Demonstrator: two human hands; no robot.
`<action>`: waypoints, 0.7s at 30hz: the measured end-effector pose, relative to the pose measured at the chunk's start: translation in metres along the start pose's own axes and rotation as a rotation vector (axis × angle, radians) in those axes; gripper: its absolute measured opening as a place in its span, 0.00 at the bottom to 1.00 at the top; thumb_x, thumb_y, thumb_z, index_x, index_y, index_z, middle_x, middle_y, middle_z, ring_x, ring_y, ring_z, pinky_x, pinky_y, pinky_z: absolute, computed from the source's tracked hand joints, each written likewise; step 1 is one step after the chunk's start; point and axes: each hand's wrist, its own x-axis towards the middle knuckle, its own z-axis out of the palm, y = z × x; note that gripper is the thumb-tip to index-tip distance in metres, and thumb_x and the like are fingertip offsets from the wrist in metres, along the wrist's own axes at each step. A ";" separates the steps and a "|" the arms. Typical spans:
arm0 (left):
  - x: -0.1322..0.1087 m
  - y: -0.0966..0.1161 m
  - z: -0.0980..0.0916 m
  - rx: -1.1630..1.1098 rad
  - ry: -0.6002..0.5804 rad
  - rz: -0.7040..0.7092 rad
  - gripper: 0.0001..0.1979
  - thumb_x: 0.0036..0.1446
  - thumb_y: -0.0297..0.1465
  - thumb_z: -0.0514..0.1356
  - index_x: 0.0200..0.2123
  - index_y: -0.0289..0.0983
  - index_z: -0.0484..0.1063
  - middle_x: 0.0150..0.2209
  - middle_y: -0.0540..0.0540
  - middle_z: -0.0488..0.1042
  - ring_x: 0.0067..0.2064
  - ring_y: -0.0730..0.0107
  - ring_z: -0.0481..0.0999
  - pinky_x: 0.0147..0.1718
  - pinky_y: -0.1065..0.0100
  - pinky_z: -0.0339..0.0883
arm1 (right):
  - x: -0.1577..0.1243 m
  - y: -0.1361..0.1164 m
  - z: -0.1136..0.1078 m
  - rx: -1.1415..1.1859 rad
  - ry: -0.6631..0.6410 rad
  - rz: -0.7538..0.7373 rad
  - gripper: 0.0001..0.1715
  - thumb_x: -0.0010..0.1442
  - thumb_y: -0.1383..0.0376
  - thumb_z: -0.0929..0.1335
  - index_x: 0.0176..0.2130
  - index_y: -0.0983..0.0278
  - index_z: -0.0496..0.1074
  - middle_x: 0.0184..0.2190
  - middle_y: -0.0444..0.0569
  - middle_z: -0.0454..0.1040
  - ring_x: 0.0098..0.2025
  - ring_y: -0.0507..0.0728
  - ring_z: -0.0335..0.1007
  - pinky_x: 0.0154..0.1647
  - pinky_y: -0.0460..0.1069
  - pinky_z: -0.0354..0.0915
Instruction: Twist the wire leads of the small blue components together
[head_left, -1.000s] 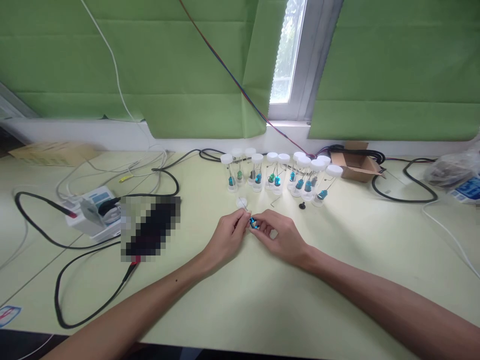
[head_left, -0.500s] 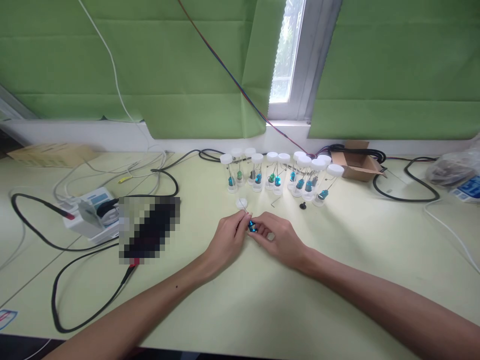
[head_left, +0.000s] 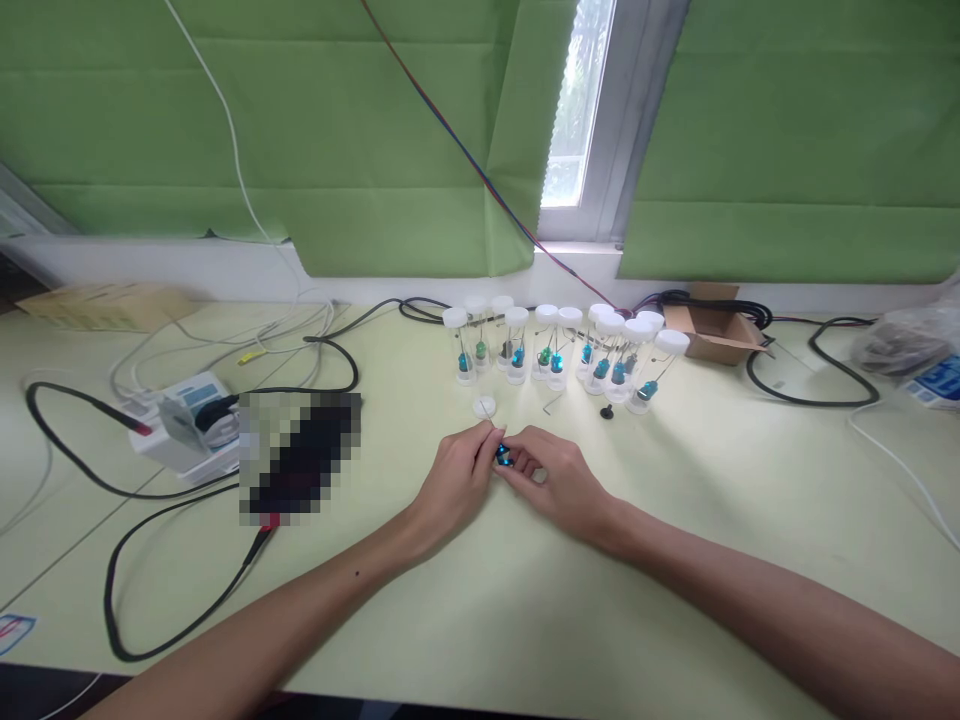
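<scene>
A small shiny blue metal part (head_left: 503,456) is between my two hands at the middle of the table. My left hand (head_left: 461,470) is closed, its fingertips pinching the part's left side, and a thin metal rod sticks up from there. My right hand (head_left: 551,470) pinches the same part from the right with thumb and forefinger. Just beyond the hands lies a white round cap (head_left: 484,407). A small L-shaped hex key (head_left: 551,407) and a black knob-like piece (head_left: 607,412) rest to the right of it.
Several clear tubes (head_left: 556,365) with white lids and blue or green parts stand behind the hands. An open cardboard box (head_left: 724,345) is at the back right. On the left are a white device (head_left: 180,425), black cables and a pixelated dark object (head_left: 304,460).
The view has shifted very slightly. Both hands stay around the blue part, with almost no visible movement.
</scene>
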 end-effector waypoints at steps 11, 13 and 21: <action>0.001 0.005 0.000 -0.021 0.033 -0.016 0.18 0.66 0.38 0.47 0.23 0.38 0.54 0.22 0.53 0.58 0.26 0.73 0.54 0.27 0.69 0.50 | 0.000 -0.004 0.002 0.000 0.048 0.051 0.09 0.59 0.68 0.68 0.43 0.63 0.71 0.32 0.47 0.74 0.30 0.52 0.70 0.31 0.46 0.71; 0.000 0.005 -0.001 -0.035 0.029 -0.028 0.18 0.66 0.38 0.47 0.24 0.38 0.55 0.22 0.53 0.57 0.27 0.73 0.54 0.27 0.70 0.50 | 0.001 -0.006 0.002 0.008 0.053 0.078 0.09 0.59 0.68 0.68 0.42 0.64 0.72 0.32 0.47 0.74 0.30 0.52 0.70 0.32 0.47 0.71; 0.001 0.008 -0.001 -0.128 0.032 -0.102 0.20 0.65 0.42 0.48 0.23 0.37 0.58 0.22 0.53 0.57 0.26 0.73 0.55 0.26 0.70 0.50 | 0.002 -0.011 0.004 0.079 0.088 0.193 0.09 0.58 0.66 0.69 0.41 0.64 0.73 0.31 0.48 0.76 0.29 0.52 0.72 0.30 0.48 0.72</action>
